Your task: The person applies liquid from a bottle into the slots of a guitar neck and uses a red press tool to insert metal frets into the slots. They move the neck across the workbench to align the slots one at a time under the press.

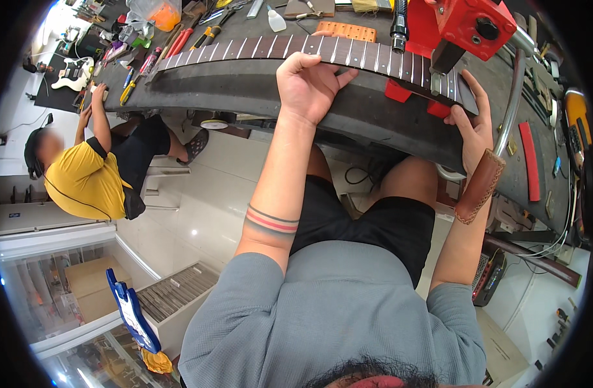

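A long dark guitar fretboard (257, 47) with silver frets lies along the front of the grey workbench (244, 90). My left hand (309, 84) grips it near the middle, fingers curled over its near edge. My right hand (472, 126) holds the fretboard's right end, thumb and fingers around the corner. A brown leather band sits on my right wrist. A red press (461, 29) stands over the fretboard just left of my right hand, resting on red blocks.
Pliers, screwdrivers, a white squeeze bottle (276, 20) and an orange slotted block (347, 30) lie behind the fretboard. Another person in a yellow shirt (83, 178) sits at the bench's left end. A blue guitar-shaped template (131, 313) and a box of fret strips stand lower left.
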